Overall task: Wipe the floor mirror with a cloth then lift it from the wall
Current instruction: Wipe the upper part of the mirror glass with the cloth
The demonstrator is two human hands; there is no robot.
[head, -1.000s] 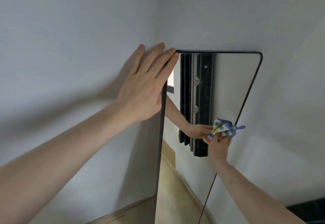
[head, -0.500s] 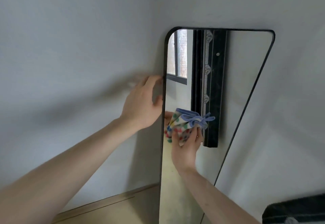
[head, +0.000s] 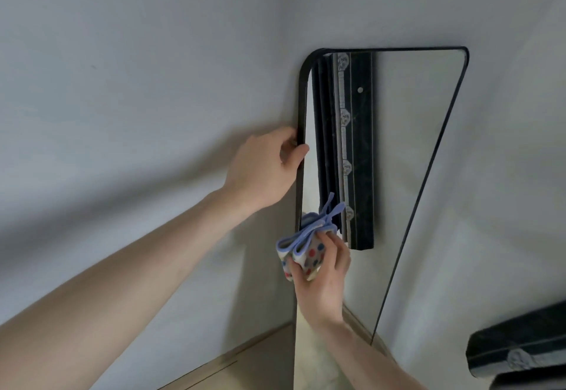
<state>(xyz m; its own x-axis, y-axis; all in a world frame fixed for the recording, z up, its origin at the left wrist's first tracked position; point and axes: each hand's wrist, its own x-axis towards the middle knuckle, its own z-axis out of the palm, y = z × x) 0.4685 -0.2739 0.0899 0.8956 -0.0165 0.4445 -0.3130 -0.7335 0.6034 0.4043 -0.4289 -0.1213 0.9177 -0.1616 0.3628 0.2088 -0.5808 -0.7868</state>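
Observation:
A tall floor mirror [head: 407, 150] with a thin black frame leans in the corner against the white wall. My left hand [head: 266, 172] grips its left frame edge partway down, fingers curled behind the frame and thumb on the front. My right hand [head: 321, 279] holds a bunched white cloth [head: 303, 251] with coloured dots and a blue trim. The cloth sits at the mirror's lower left edge, against the glass. The mirror's bottom is out of view.
The glass reflects a dark curtain [head: 346, 144] and pale wall. White walls [head: 137, 83] meet at the corner behind the mirror. A wooden skirting board and floor [head: 251, 359] show below. A dark patterned object [head: 520, 349] sits at the lower right.
My left hand slid down from the mirror's top left corner to grip the left frame edge. My right hand moved the cloth leftward and down across the glass to the left edge.

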